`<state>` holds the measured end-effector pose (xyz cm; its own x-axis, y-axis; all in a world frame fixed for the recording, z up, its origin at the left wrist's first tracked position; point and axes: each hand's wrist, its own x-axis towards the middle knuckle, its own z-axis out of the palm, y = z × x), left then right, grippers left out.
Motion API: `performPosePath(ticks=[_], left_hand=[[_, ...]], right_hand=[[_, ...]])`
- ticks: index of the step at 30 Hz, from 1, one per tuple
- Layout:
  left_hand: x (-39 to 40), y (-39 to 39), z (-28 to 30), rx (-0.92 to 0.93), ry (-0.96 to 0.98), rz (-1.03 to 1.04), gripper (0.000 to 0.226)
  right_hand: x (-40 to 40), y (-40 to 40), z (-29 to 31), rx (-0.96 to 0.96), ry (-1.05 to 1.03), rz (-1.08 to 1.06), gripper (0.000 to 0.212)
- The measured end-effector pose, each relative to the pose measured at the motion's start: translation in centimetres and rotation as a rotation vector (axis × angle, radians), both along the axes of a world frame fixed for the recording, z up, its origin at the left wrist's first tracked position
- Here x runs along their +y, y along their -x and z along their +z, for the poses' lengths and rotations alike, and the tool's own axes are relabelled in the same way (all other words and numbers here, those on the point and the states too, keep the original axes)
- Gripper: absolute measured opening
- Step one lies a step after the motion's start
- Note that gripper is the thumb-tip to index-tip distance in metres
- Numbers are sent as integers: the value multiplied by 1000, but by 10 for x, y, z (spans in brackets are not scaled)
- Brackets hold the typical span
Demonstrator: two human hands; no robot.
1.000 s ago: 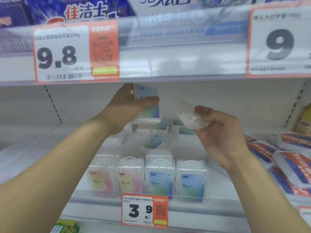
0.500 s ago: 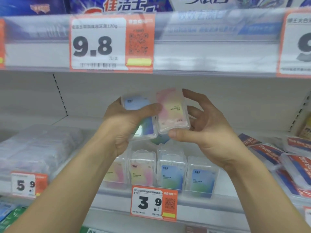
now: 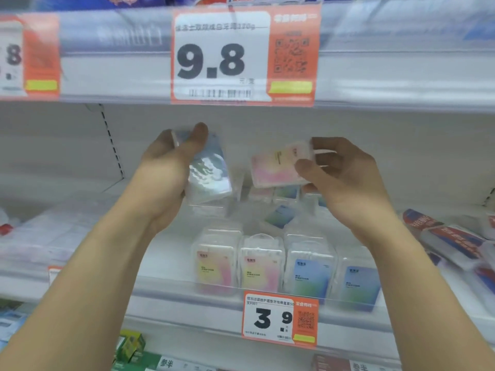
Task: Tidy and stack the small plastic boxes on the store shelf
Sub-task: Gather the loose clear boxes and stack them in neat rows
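Observation:
My left hand [image 3: 168, 170] grips a clear plastic box with a blue label [image 3: 210, 172], held upright above the shelf. My right hand [image 3: 345, 175] holds a second clear box with a pink and yellow label [image 3: 278, 167], tilted on its side. The two held boxes are apart. Below them a front row of boxes stands upright on the shelf: pink and yellow ones [image 3: 214, 266] at left, blue ones [image 3: 310, 271] at right. More boxes lie loosely behind the row, one blue box [image 3: 280, 216] lying flat.
The upper shelf edge with a 9.8 price tag [image 3: 243, 57] hangs just above my hands. A clear front rail carries a 3.9 tag [image 3: 280, 318]. Red and blue packs [image 3: 450, 236] lie at right, clear packs [image 3: 59, 231] at left.
The two held boxes were side by side and touching; now my hands have drawn apart, and the pink box has turned onto its side. The view has shifted left.

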<state>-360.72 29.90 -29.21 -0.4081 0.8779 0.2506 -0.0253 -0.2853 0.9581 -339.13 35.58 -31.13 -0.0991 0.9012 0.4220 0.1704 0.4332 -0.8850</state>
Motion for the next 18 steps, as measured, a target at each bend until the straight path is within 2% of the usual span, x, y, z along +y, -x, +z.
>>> performPosePath(ticks=[2,4,6,10,14,18], left_hand=[[1,9,-2,133,17,22,41],[2,17,-6,197,36,26,36],[4,23,-11,195,51,22,29],[9,27,-16,203,70,34,41],[14,33,-19,273,58,56,35],[17,33,-22,237,67,31,25]], right_hand=[[3,3,-5,-73,1,-6,35],[6,6,-7,-124,-1,-6,34],[10,7,-10,-182,-3,4,27],[12,8,-13,-372,11,46,23],[9,10,-14,-594,64,119,23],[8,12,-16,-709,65,163,26]])
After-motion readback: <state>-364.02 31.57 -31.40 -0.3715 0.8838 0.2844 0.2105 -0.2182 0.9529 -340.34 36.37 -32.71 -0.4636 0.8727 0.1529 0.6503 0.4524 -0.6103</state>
